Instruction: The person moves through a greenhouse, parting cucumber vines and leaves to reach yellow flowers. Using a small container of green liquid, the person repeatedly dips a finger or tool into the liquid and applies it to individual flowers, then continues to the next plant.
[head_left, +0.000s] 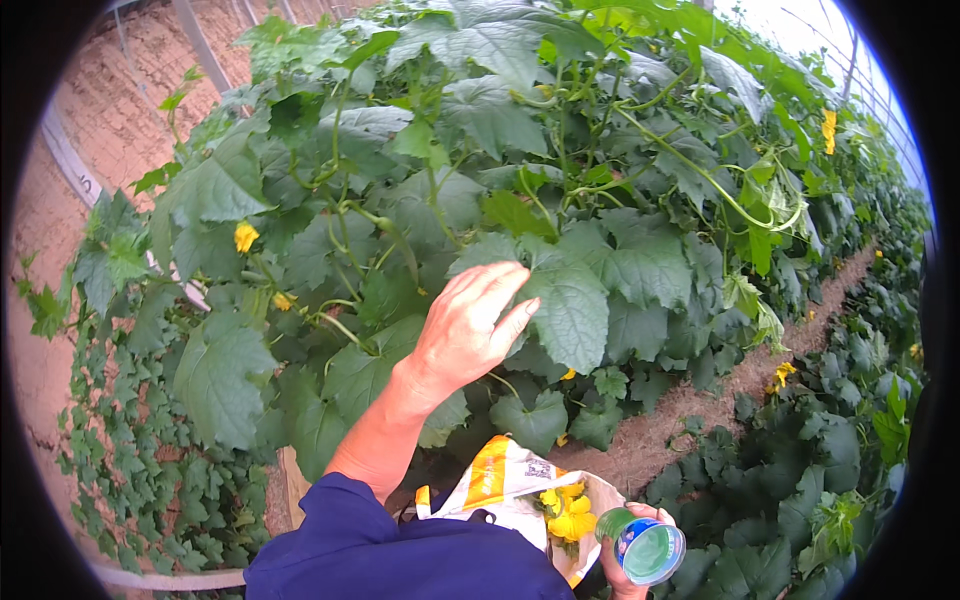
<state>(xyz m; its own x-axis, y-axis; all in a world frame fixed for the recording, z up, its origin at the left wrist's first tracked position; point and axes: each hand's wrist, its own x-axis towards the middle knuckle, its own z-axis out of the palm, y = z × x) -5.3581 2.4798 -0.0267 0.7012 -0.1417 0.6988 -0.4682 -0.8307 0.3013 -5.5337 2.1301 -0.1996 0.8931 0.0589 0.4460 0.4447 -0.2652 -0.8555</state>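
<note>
My left hand (474, 322) reaches into a dense stand of vine plants with its back towards me. Its thumb and fingers are apart beside a broad green leaf (566, 304), and nothing shows between them. At the lower right, my right hand (619, 574) grips a small plastic cup (651, 553) with a blue printed band and something green inside. Next to the cup, a white and orange bag (499, 480) gapes in front of my body. Yellow flowers (572, 517) lie in its mouth.
Vines with large leaves (487, 112) rise ahead, bearing a yellow blossom (245, 236). A strip of brown ground (720, 390) runs between the plant rows. An earthen wall (112, 82) and pale posts (201, 45) stand at the left. Wooden board (294, 484) edges show below the leaves.
</note>
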